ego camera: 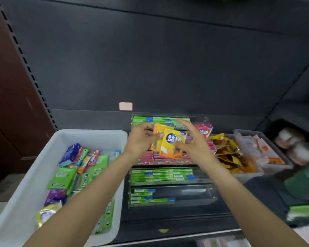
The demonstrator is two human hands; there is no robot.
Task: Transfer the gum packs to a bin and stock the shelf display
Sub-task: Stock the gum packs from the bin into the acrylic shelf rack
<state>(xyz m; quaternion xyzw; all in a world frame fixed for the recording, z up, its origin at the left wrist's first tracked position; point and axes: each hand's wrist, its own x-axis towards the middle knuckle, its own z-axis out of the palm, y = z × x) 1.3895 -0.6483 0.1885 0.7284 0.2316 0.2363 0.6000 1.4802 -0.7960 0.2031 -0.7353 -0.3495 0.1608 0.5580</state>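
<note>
- My left hand [141,138] pinched an orange-yellow flat gum pack [157,138]; my right hand [191,141] gripped a second yellow gum pack with a blue round logo [173,145], overlapping the first.
- Both packs were held above the clear tiered acrylic shelf display [168,175], over its pink row.
- White rectangular plastic bin [89,134], at 9 o'clock of the display, held mixed gum packs.

**Dark shelf and what sits on it**

The dark shelf [185,221] carries a clear tiered display [210,191] at its middle. Left of the display, just beside it, sits a white bin [89,134]. Right of the display stands a grey tray [246,175] of yellow-orange packets, and beyond that a second grey tray [260,133] of pale packets.
</note>
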